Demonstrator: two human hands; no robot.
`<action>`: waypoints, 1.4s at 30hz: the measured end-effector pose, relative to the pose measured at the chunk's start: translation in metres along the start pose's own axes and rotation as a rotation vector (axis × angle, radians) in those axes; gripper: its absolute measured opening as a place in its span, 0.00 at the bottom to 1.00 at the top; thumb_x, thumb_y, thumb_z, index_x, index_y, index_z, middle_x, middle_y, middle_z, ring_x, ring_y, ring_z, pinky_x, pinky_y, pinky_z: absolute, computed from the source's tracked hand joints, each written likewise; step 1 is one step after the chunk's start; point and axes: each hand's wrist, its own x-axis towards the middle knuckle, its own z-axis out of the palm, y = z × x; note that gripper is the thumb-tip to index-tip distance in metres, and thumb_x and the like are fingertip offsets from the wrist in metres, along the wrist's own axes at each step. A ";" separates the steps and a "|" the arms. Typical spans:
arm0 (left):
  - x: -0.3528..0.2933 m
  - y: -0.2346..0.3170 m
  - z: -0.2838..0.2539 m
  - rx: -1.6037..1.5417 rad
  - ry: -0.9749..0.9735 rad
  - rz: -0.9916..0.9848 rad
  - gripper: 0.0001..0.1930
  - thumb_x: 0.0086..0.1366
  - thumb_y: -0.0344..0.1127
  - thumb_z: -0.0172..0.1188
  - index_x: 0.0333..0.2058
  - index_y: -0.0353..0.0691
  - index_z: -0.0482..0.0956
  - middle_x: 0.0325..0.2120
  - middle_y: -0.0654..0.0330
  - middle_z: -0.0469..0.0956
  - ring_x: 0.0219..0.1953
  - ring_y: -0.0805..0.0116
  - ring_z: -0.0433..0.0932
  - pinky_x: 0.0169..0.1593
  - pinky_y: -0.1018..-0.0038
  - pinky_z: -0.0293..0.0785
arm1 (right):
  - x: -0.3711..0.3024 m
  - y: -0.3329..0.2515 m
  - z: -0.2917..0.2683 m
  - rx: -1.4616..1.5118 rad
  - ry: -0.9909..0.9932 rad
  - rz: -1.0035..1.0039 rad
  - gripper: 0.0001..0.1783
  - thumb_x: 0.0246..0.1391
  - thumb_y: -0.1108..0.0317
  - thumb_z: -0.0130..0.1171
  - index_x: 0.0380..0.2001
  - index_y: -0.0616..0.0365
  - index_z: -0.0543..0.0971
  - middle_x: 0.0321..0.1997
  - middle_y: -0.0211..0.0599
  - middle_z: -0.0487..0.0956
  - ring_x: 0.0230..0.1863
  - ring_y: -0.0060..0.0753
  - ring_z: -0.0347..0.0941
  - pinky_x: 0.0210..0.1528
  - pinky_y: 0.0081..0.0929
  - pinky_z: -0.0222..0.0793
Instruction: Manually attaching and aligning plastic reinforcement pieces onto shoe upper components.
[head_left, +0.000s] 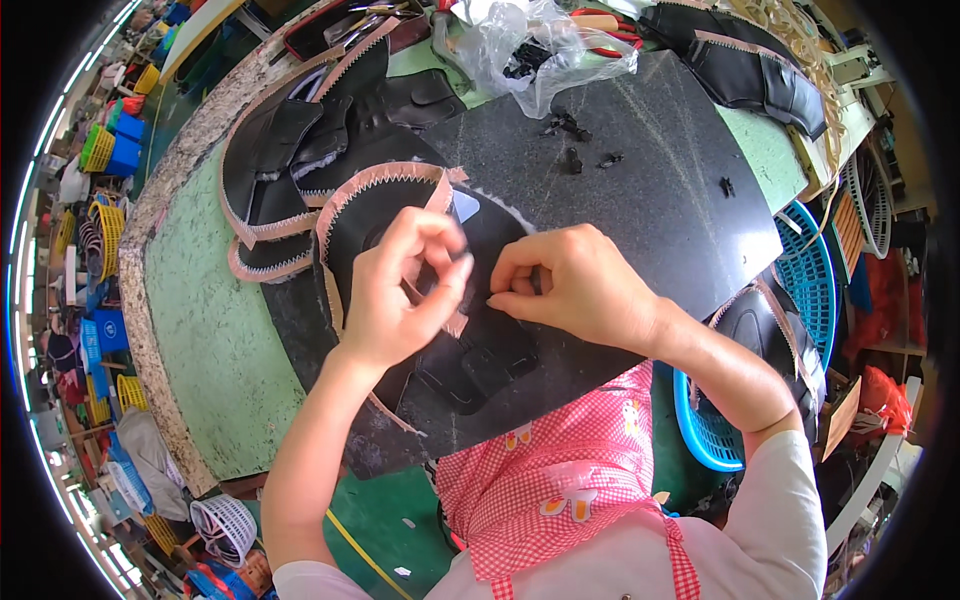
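A black leather shoe upper (352, 225) with a tan, zigzag-stitched edge strip lies on a dark stone slab (640, 160) in front of me. Over its middle, my left hand (410, 290) has curled fingers, with thumb and forefinger bent toward each other; the fingertips are smeared by motion. Close by on the right, my right hand (575, 285) pinches thumb and forefinger together above the black leather. Whatever is between the fingers of either hand is too small or hidden to name. A small whitish piece (465, 206) shows just beyond my left hand.
More black uppers (270, 140) with tan edging overlap at the back left, and another (750, 75) lies back right. A clear plastic bag (540, 60) and black scraps (570, 125) sit at the far side. A blue basket (712, 440) with uppers stands beside the slab, right.
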 end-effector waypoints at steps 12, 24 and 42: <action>-0.005 0.011 -0.005 0.124 -0.222 -0.261 0.11 0.58 0.29 0.74 0.40 0.44 0.88 0.27 0.65 0.70 0.28 0.75 0.74 0.32 0.75 0.72 | -0.001 0.079 -0.071 -0.356 0.501 -0.043 0.10 0.55 0.75 0.67 0.41 0.59 0.85 0.38 0.38 0.81 0.32 0.31 0.77 0.40 0.29 0.76; -0.009 -0.002 -0.011 0.003 -0.195 -0.136 0.25 0.56 0.21 0.71 0.52 0.40 0.73 0.30 0.68 0.69 0.32 0.81 0.69 0.35 0.80 0.68 | 0.001 0.005 -0.008 0.732 -0.012 0.130 0.11 0.65 0.74 0.62 0.49 0.66 0.80 0.40 0.35 0.85 0.42 0.22 0.82 0.45 0.23 0.81; -0.009 -0.007 -0.013 -0.054 -0.215 -0.109 0.25 0.58 0.18 0.67 0.52 0.41 0.70 0.33 0.67 0.69 0.34 0.79 0.71 0.37 0.80 0.70 | 0.003 -0.026 0.008 -0.114 0.136 -0.265 0.07 0.53 0.75 0.64 0.37 0.60 0.82 0.32 0.43 0.83 0.35 0.46 0.83 0.38 0.37 0.79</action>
